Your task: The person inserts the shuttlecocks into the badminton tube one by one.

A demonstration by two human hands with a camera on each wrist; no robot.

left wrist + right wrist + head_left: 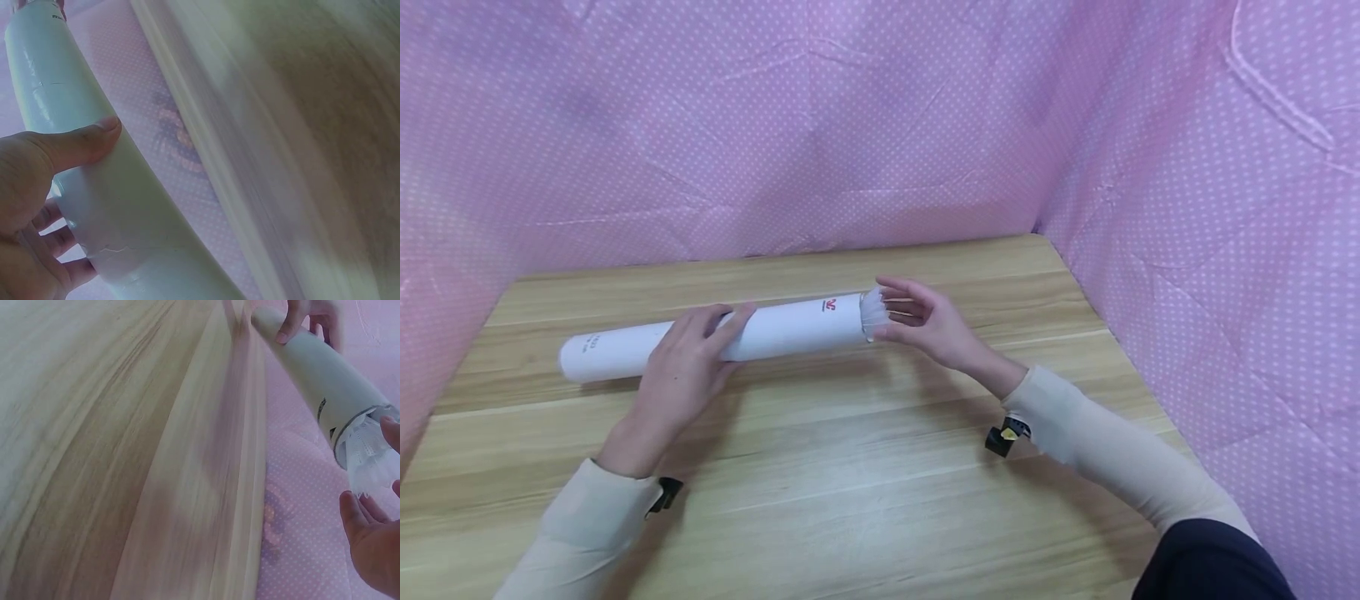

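A long white shuttlecock tube with a red logo near its right end lies across the head view, slightly tilted. My left hand grips it around the middle, thumb on the near side in the left wrist view. At the tube's open right end, the white feather skirt of a shuttlecock pokes out; the rest of it is hidden inside. My right hand curves its thumb and fingers about that skirt, with fingertips at the feather edges. How firmly they press cannot be seen.
Beneath the tube is a wood-grain table. Pink dotted cloth hangs behind the table and along its sides. A small black device is strapped at the right wrist, another at the left.
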